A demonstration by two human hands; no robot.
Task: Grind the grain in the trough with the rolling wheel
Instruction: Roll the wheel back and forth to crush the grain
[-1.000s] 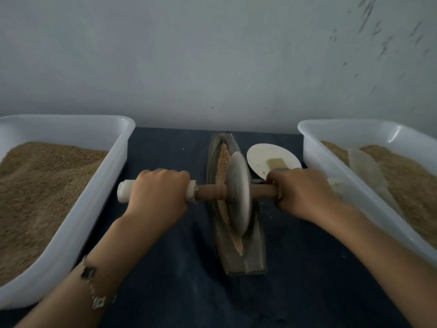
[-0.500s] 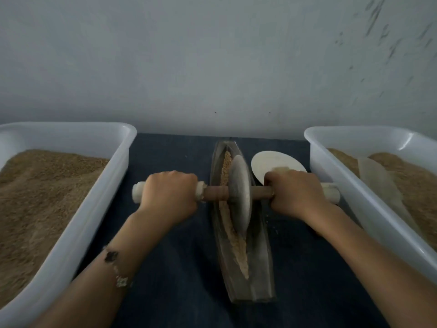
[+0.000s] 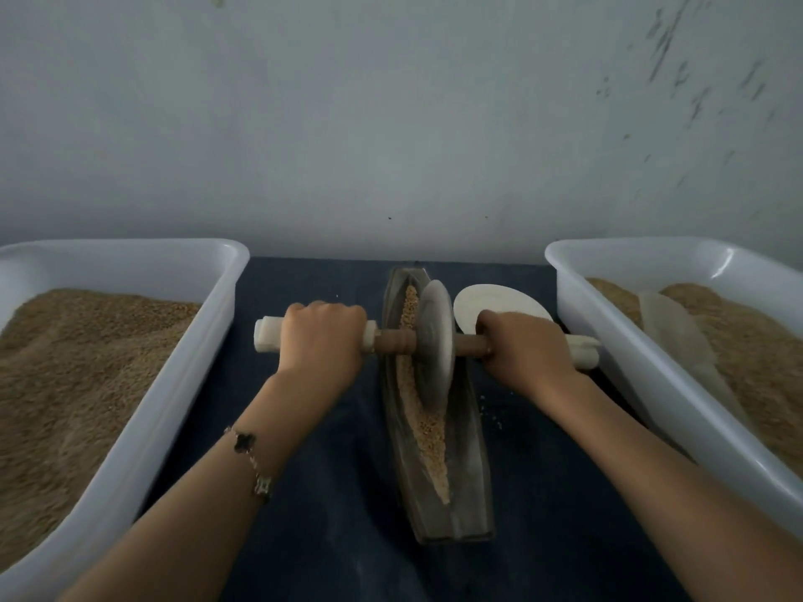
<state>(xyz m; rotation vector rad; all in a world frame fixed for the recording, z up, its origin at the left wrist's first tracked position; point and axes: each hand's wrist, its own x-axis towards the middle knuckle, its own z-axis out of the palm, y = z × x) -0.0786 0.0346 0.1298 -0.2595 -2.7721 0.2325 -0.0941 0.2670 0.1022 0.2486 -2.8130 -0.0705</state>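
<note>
A narrow boat-shaped trough (image 3: pixel 467 493) lies lengthwise on the dark cloth, with a strip of tan grain (image 3: pixel 428 432) along its groove. The grey rolling wheel (image 3: pixel 434 341) stands upright in the far half of the trough on a wooden axle with pale ends. My left hand (image 3: pixel 321 341) grips the left handle. My right hand (image 3: pixel 521 349) grips the right handle. Both fists hide most of the handles.
A white tub (image 3: pixel 143 436) full of grain stands at the left. Another white tub (image 3: pixel 643 384) at the right holds grain and a pale scoop (image 3: pixel 678 341). A round pale plate (image 3: pixel 491 302) lies behind my right hand. The wall rises just beyond the table.
The wheel has rolled away from me toward the far end of the trough, both hands moving with it. More grain shows in the near part of the groove.
</note>
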